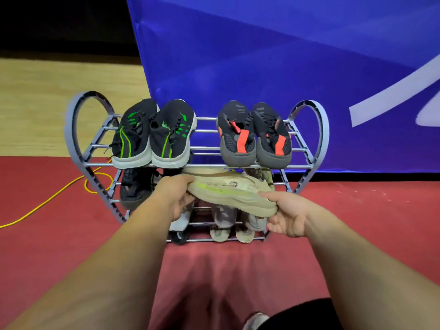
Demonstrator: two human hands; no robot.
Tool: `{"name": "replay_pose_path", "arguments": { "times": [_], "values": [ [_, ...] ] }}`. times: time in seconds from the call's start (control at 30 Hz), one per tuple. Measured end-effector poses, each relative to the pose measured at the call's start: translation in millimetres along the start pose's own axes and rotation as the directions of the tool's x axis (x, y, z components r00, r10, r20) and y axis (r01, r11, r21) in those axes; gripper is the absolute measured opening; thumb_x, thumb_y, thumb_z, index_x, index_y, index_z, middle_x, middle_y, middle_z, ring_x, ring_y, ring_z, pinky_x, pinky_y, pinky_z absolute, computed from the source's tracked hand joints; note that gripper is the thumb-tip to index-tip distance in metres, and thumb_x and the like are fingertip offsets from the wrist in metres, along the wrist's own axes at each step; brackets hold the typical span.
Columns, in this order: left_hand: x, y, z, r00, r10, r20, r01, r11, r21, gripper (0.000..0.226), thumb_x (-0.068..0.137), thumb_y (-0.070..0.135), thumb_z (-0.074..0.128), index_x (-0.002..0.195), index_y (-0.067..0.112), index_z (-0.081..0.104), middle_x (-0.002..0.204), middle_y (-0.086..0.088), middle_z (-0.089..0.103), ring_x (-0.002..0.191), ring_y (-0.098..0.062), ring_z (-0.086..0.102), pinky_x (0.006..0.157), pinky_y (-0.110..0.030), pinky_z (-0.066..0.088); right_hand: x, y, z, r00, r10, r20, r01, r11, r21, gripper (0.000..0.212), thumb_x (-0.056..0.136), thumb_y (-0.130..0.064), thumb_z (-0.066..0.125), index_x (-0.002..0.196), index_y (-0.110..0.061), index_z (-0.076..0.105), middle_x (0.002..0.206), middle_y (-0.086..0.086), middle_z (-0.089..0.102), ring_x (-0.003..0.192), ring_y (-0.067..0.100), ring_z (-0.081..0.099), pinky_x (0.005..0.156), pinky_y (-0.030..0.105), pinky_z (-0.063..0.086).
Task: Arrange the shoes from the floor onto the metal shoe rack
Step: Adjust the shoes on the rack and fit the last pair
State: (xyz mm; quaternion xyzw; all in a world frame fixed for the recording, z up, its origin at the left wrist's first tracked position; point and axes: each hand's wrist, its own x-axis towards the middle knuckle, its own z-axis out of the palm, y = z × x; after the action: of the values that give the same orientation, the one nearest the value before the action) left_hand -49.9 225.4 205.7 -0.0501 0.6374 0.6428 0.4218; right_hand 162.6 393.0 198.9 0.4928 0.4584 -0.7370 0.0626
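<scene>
A grey metal shoe rack [78, 129] with heart-shaped ends stands on the red floor. Its top shelf carries a black pair with green stripes [152, 134] and a dark grey pair with orange tabs [253, 134]. A beige shoe [233, 189] with a yellow-green stripe lies sideways in front of the middle shelf. My left hand [177, 194] grips its left end and my right hand [289, 215] holds its right end from below. A black shoe [133, 189] sits on the middle shelf at left. The bottom shelf holds a pale beige pair [232, 225] and a white and black shoe [181, 227], partly hidden.
A blue banner [262, 67] hangs right behind the rack. A yellow cable [54, 196] trails over the red floor at left, looping near the rack's left end. Wooden flooring [59, 91] lies beyond. A dark trouser leg and a shoe tip [257, 320] show at the bottom edge.
</scene>
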Motion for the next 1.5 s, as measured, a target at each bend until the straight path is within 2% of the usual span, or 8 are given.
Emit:
{"name": "replay_pose_path", "arguments": {
  "times": [0.33,0.5,0.63,0.8,1.03,1.1,1.23,1.5],
  "values": [
    [29.2,-33.5,43.7,0.979,0.069,0.19,-0.04,0.988,-0.149,0.008,0.101,0.01,0.054,0.105,0.006,0.06,0.102,-0.016,0.073,0.09,-0.022,0.074,0.073,-0.031,0.06,42.7,-16.2,59.1,0.986,-0.14,0.088,0.095,0.917,0.388,0.031,0.1,-0.025,0.057,0.118,-0.002,0.067,0.083,0.016,0.073,0.06,0.025,0.07,0.068,0.043,0.065],
    [45.9,-47.1,40.1,0.975,0.137,0.177,-0.162,0.977,0.138,0.013,0.086,0.017,0.063,0.098,0.011,0.064,0.101,-0.027,0.071,0.087,-0.029,0.067,0.076,-0.043,0.056,72.2,-8.4,83.2,0.992,-0.122,0.035,0.088,0.862,0.5,0.033,0.103,-0.021,0.052,0.124,0.0,0.065,0.119,0.022,0.071,0.105,0.034,0.072,0.091,0.047,0.059],
    [54.7,-55.5,34.4,0.982,0.17,0.086,-0.19,0.896,0.402,0.015,0.066,0.024,0.067,0.075,0.012,0.069,0.077,-0.008,0.074,0.081,-0.031,0.07,0.081,-0.049,0.058,83.4,-0.3,87.8,1.0,-0.028,0.01,0.026,0.985,0.171,0.043,0.1,-0.034,0.055,0.134,-0.008,0.063,0.134,0.018,0.064,0.117,0.031,0.066,0.102,0.044,0.053],
    [49.9,-53.2,44.5,0.975,0.207,0.077,-0.217,0.823,0.524,0.043,0.061,0.033,0.074,0.102,0.019,0.069,0.09,0.002,0.077,0.088,-0.019,0.073,0.087,-0.043,0.059,68.4,-4.2,72.3,0.998,-0.032,-0.06,0.024,0.992,-0.124,0.051,0.095,-0.051,0.059,0.129,-0.013,0.059,0.118,0.018,0.068,0.085,0.031,0.075,0.074,0.04,0.062],
    [47.6,-65.6,55.4,0.953,0.282,0.109,-0.283,0.702,0.653,0.062,0.062,0.034,0.09,0.111,0.017,0.056,0.101,0.004,0.071,0.089,-0.012,0.068,0.079,-0.033,0.056,43.5,-14.7,33.1,0.843,-0.45,-0.294,0.351,0.875,-0.332,0.019,0.087,-0.026,0.057,0.074,-0.012,0.06,0.064,0.012,0.06,0.045,0.025,0.051,0.047,0.032,0.046],
    [48.3,-67.6,55.5,0.955,0.273,0.118,-0.28,0.687,0.671,0.067,0.06,0.038,0.091,0.114,0.018,0.055,0.105,0.006,0.071,0.092,-0.012,0.069,0.086,-0.037,0.058,45.1,-17.0,22.7,0.748,-0.538,-0.389,0.364,0.822,-0.438,0.018,0.078,-0.023,0.055,0.062,-0.016,0.052,0.061,0.008,0.056,0.056,0.028,0.048,0.058,0.036,0.043],
    [47.7,-69.3,56.0,0.952,0.284,0.111,-0.273,0.632,0.725,0.08,0.058,0.052,0.088,0.121,0.019,0.051,0.112,0.005,0.069,0.101,-0.019,0.067,0.094,-0.044,0.054,48.3,-10.7,7.6,0.635,-0.538,-0.554,0.21,0.811,-0.546,0.025,0.087,-0.025,0.056,0.109,-0.012,0.06,0.116,0.01,0.06,0.109,0.033,0.057,0.089,0.039,0.047],
    [49.9,-74.9,62.8,0.938,0.336,0.08,-0.27,0.569,0.777,0.075,0.062,0.056,0.088,0.116,0.018,0.052,0.113,0.003,0.069,0.103,-0.023,0.066,0.093,-0.044,0.054,63.0,-0.3,-1.4,0.752,-0.383,-0.537,0.053,0.847,-0.53,0.037,0.096,-0.029,0.046,0.129,-0.017,0.055,0.125,0.011,0.062,0.132,0.034,0.039,0.095,0.041,0.038]
  ]
}}
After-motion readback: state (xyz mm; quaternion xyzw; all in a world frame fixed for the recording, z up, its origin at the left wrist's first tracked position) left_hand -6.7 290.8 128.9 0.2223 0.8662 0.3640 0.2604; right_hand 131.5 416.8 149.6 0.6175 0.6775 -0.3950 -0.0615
